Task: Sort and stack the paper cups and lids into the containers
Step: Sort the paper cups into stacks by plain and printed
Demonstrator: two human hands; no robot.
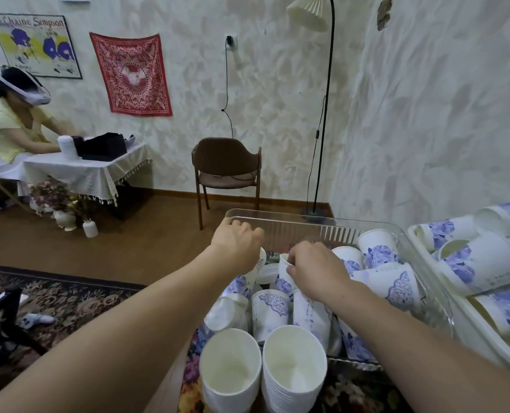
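Observation:
A clear plastic container (295,217) in front of me holds several white paper cups with blue flower prints, lying jumbled. My left hand (237,244) is curled over a cup (261,259) at the container's left side, mostly hiding it. My right hand (314,271) pinches the rim of another cup (285,277) in the middle of the pile. A white lid (268,272) lies between the two hands. Two stacks of nested cups (292,365) stand upright at the near edge, mouths up.
A white tray (426,251) at the right holds more printed cups lying on their sides. The table carries a flowered cloth (192,371). Beyond are a brown chair (227,165), a floor lamp (322,114), and a seated person (12,126) at a small table.

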